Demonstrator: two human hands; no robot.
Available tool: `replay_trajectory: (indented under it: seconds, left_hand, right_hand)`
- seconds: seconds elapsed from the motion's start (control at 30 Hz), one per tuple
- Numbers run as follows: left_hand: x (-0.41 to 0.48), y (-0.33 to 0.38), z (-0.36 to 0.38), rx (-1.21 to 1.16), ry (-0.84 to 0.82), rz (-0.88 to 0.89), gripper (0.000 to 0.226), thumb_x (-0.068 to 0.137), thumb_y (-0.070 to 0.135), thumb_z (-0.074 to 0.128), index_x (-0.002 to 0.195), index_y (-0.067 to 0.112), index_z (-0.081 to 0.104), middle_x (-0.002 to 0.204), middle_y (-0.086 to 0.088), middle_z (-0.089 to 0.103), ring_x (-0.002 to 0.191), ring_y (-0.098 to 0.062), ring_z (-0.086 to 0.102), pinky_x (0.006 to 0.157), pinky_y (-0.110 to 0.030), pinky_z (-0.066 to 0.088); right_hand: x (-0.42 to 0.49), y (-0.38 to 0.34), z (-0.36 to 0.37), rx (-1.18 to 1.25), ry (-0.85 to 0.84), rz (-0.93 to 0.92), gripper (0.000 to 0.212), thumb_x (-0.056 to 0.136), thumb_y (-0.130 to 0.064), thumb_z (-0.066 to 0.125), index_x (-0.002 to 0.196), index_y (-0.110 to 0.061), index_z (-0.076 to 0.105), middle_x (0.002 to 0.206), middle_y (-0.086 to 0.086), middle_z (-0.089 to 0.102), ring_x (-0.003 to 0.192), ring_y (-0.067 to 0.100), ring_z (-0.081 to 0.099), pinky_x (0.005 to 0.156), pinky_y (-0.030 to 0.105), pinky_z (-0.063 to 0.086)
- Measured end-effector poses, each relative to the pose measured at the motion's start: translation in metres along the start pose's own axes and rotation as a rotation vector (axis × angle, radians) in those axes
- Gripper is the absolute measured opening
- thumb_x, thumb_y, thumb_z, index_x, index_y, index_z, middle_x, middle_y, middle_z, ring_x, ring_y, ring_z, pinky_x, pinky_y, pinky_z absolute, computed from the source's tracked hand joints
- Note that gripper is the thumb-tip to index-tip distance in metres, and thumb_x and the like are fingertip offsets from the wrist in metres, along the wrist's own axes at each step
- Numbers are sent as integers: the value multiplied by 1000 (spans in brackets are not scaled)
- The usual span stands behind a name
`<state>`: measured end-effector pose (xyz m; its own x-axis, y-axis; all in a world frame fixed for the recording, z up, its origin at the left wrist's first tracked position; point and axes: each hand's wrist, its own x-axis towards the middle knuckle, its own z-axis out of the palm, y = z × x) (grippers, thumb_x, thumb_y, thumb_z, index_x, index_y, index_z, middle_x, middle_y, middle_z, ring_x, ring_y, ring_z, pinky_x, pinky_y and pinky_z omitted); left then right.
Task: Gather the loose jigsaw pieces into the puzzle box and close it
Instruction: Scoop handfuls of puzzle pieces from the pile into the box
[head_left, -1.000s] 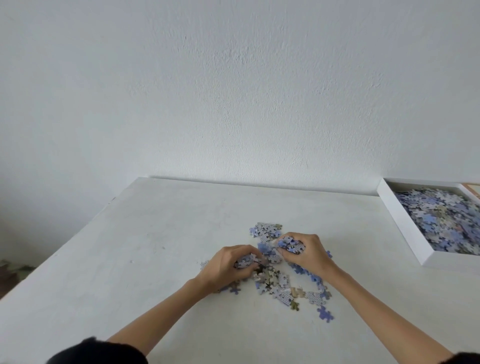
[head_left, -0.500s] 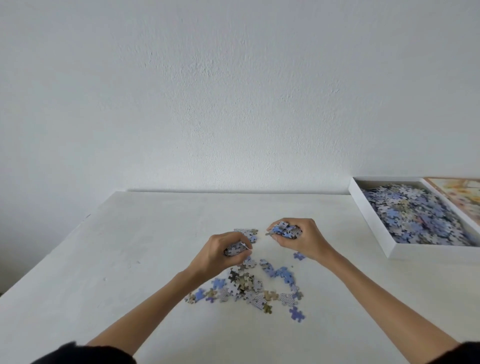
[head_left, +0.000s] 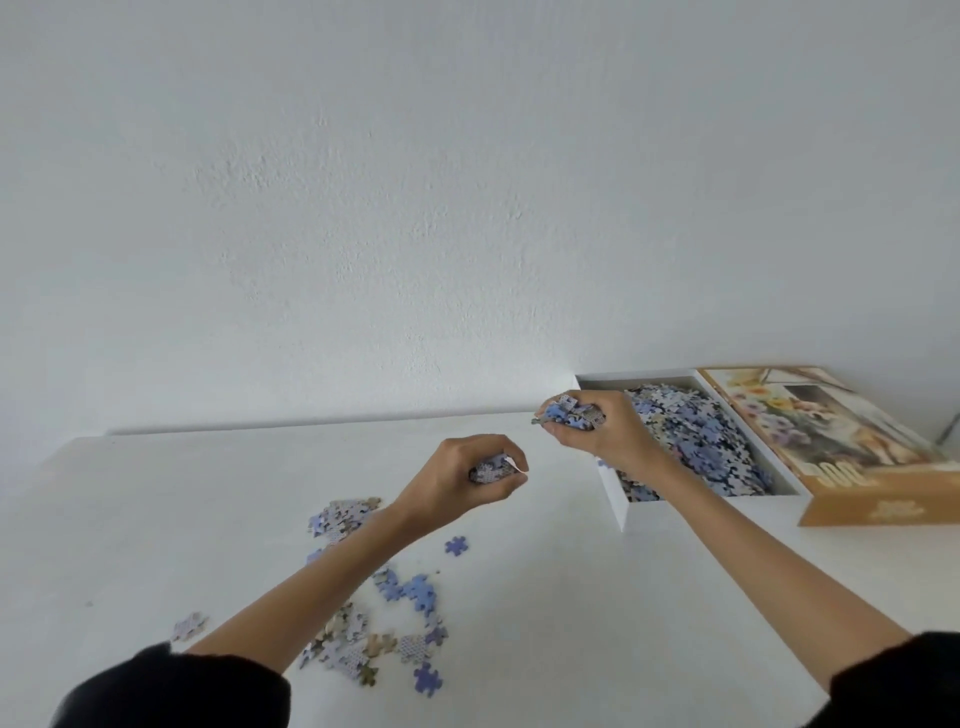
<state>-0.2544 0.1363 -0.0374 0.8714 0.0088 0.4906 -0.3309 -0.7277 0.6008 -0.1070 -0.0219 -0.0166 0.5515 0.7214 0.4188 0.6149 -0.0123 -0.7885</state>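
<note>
Loose jigsaw pieces (head_left: 400, 618) in blue, white and tan lie scattered on the white table (head_left: 156, 519) in front of me. My left hand (head_left: 462, 478) grips a small clump of pieces above the table's middle. Over the left wall of the open white puzzle box (head_left: 615, 499), my right hand (head_left: 592, 426) holds a bigger handful. The box is heaped with pieces. Its lid (head_left: 826, 441), printed with flowers, lies face up right beside the box.
A white wall rises behind the table's far edge. One lone piece (head_left: 189, 626) lies far left, another (head_left: 456, 545) near the box. A dark object (head_left: 950, 431) shows at the right edge.
Both hands lifted off the pile with pieces gripped and moved right toward the box. The view swung right, showing the whole box and its lid.
</note>
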Motion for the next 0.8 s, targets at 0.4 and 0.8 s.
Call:
replay_trajectory:
  seconds: [0.4, 0.8]
  left_hand:
    - [138, 21, 125, 1, -215, 163, 15, 87, 28, 63, 95, 14, 64, 93, 4, 69, 84, -9, 63, 79, -33, 50]
    - [155, -24, 173, 391, -333, 267, 50, 82, 62, 48, 119, 29, 52, 122, 4, 46, 114, -10, 40, 94, -31, 31]
  right_hand:
    - [13, 102, -135, -273, 136, 216, 55, 73, -30, 75, 117, -1, 59, 120, 4, 57, 116, 17, 50, 95, 23, 34]
    - [25, 170, -143, -394, -18, 185, 57, 60, -76, 48, 107, -45, 54, 103, -4, 52, 104, 14, 46, 95, 34, 38]
